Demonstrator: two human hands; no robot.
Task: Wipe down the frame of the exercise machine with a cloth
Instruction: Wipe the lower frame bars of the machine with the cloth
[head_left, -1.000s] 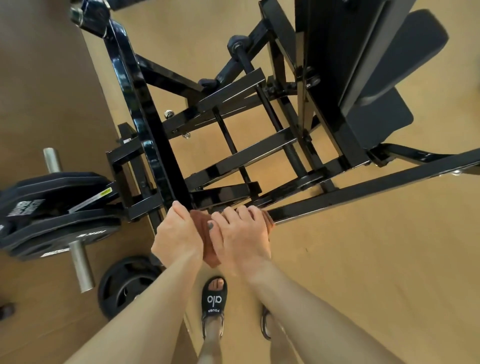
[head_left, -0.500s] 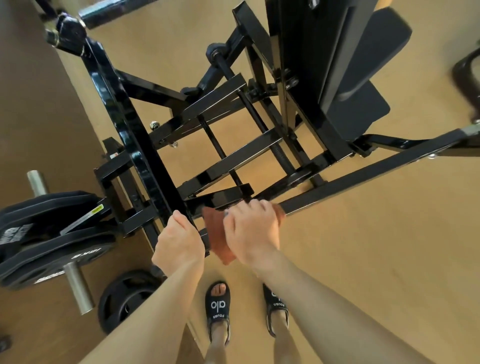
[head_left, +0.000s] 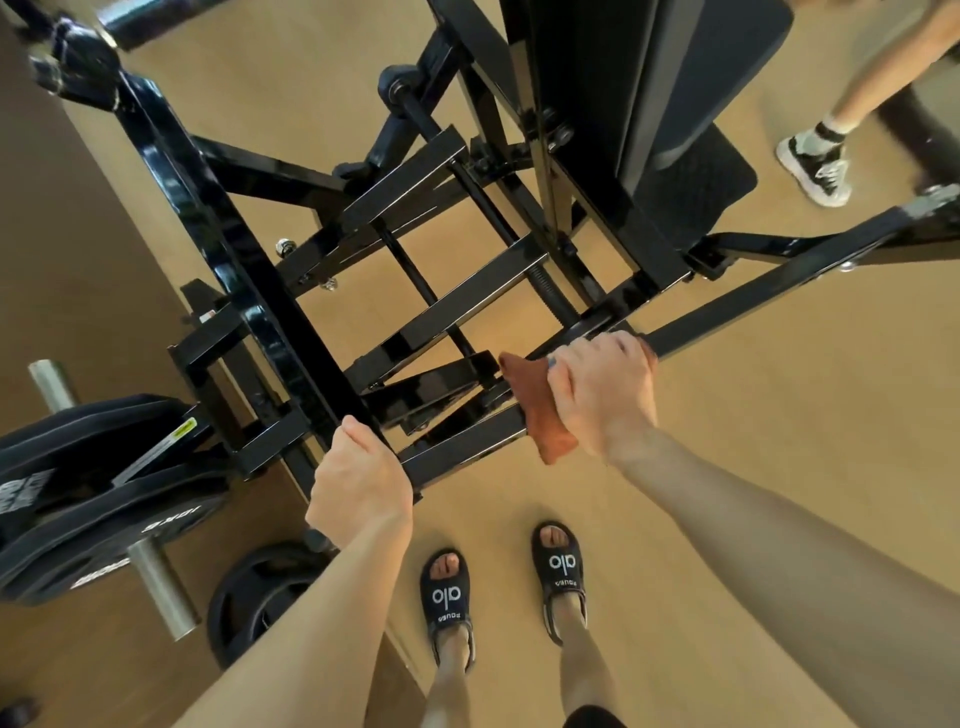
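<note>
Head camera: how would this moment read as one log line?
right hand presses cloth on frame bar | left hand grips frame

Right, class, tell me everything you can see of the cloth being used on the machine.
The cloth is small, rust-brown, soft and crumpled. It is draped over a black frame bar, one corner poking up toward the machine and a loose end hanging down over the bar's near side. The right hand presses it onto the bar, fingers curled over its far part, hiding much of it. The left hand does not touch it.
</note>
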